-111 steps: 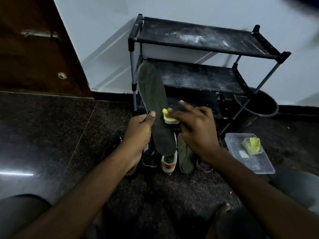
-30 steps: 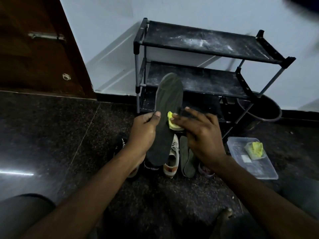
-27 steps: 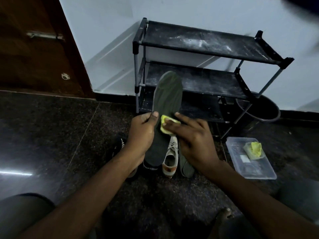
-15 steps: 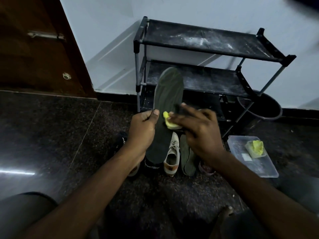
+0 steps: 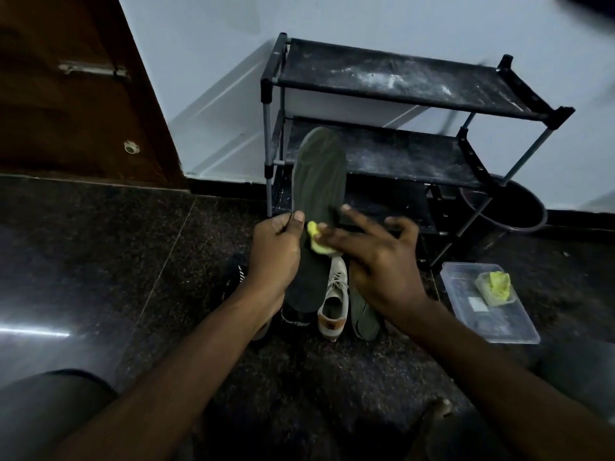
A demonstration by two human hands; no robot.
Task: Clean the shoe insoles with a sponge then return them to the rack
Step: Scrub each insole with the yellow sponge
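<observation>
My left hand (image 5: 274,251) grips a dark green insole (image 5: 317,181) at its left edge and holds it upright, toe end up, in front of the black shoe rack (image 5: 392,84). My right hand (image 5: 379,261) presses a small yellow sponge (image 5: 317,241) against the middle of the insole, with the other fingers spread. A second green insole (image 5: 362,314) lies on the floor below my right hand. The rack's two upper shelves are dusty and hold nothing.
Shoes stand on the dark floor before the rack: a white and tan sneaker (image 5: 332,304) and a black one (image 5: 234,281). A clear plastic lid (image 5: 492,321) with another yellow sponge (image 5: 494,287) lies right. A dark bucket (image 5: 509,207) stands behind the rack. A wooden door (image 5: 73,84) is at left.
My right hand has kept rubbing the sponge over the middle of the insole in small strokes. The insole's top has tilted from left to slightly right since the oldest frame.
</observation>
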